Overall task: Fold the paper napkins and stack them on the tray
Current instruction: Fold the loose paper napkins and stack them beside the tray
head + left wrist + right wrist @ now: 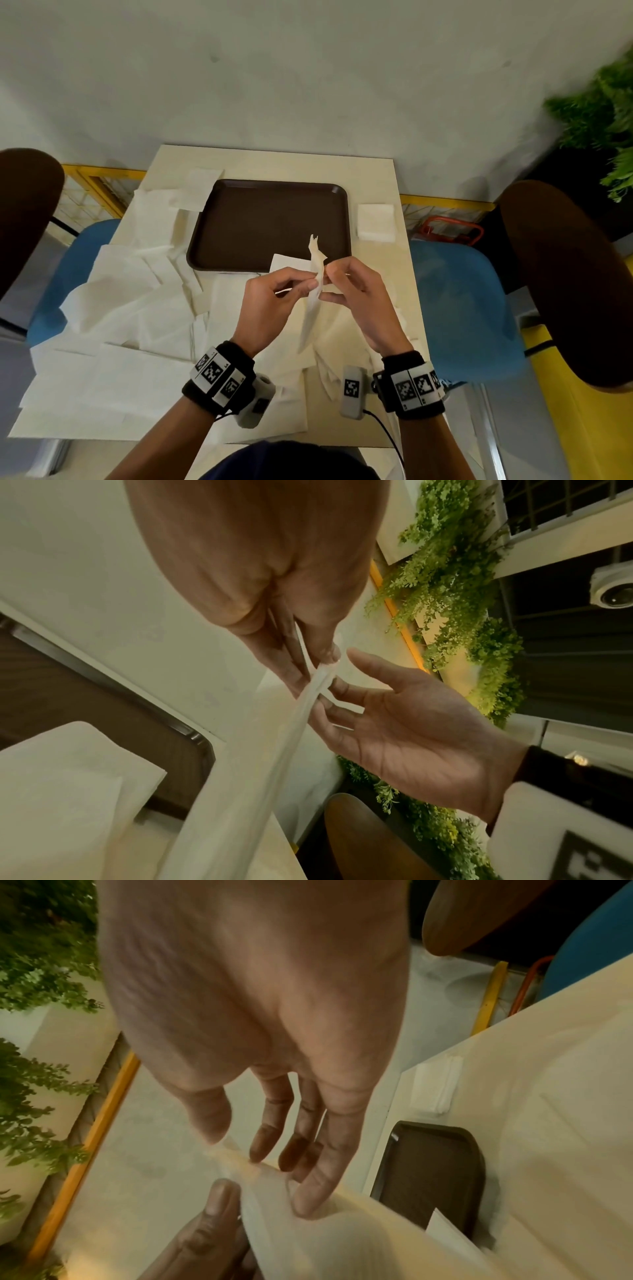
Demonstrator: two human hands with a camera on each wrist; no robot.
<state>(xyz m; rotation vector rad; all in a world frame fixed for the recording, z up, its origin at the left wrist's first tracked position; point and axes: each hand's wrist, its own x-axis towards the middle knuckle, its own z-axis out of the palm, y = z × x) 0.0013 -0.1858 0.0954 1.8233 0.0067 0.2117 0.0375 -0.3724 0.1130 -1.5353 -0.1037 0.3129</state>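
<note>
Here both hands (317, 287) pinch a napkin (313, 301) hanging lengthwise, tip toward the tray (239, 205).

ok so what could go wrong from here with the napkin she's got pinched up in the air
The napkin hangs as a thin, bunched strip pinched between the left hand and the right hand; pulling the fingertips apart could tear it, or set a crooked crease. Its free end dangles over the loose napkins spread on the table, so lowering it may drag or rumple them. The tray holds no stack yet, and a sheet's corner overlaps its near rim.
</note>
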